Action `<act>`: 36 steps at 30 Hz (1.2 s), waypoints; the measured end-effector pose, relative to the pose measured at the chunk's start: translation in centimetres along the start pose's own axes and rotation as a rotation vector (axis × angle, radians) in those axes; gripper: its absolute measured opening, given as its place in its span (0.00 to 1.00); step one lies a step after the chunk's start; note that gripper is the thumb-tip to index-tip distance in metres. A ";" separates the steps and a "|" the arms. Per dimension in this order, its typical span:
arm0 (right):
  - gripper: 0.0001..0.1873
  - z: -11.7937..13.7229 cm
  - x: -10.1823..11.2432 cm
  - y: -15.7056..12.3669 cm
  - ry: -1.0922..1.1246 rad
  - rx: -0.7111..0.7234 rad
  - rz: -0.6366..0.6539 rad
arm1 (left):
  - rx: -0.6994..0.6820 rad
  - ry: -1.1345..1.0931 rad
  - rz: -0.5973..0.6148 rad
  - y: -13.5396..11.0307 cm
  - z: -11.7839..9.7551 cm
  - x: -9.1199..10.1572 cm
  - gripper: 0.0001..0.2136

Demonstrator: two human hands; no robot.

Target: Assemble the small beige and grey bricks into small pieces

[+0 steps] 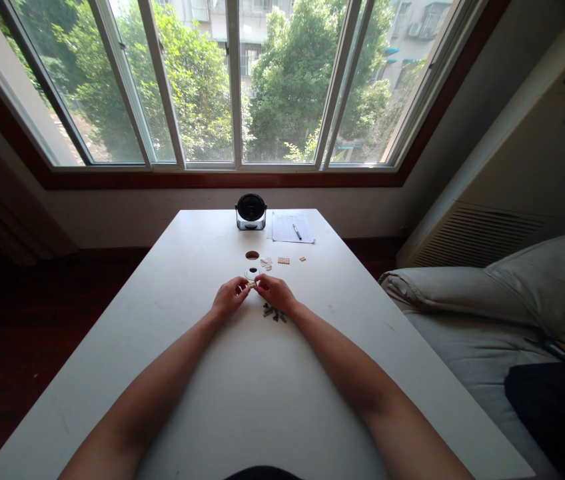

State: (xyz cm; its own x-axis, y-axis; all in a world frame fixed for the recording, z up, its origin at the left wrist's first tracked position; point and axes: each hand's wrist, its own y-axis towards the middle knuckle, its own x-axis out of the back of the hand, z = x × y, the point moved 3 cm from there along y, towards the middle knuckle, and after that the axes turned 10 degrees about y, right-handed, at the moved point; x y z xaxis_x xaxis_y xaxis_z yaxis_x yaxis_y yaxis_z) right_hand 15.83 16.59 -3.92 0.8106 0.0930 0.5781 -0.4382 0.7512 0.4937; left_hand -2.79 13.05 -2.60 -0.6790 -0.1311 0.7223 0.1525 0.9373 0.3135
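Head view: white table (172, 320), bed (472, 340) to its right; black-topped round device (251, 212) and papers (290, 227) at the far end. Loose tan bricks (283, 261) lie ahead. My left grip (230, 298) and right grip (276, 293), both narrow, pinch one small tan brick (251, 285); dark pieces (273, 313) lie just beside my right grip.

Wide window over leafy trees (197, 80), dark wood floor (27, 347), white table (162, 280), rumpled bed (462, 333) alongside.

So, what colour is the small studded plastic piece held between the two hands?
The small studded plastic piece looks pale tan; the head view shows it best.
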 end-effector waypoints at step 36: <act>0.09 -8.1 8.6 -0.9 -0.526 -0.618 -0.354 | -0.017 0.024 -0.006 0.0 0.7 -0.3 0.09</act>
State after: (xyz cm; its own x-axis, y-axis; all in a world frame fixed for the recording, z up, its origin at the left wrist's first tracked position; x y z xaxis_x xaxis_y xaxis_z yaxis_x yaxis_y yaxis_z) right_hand 26.38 22.03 -4.68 0.5086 -0.4101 0.7571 0.2162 0.9119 0.3488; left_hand -3.04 13.33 -3.26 -0.6625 -0.1447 0.7349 0.1608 0.9308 0.3282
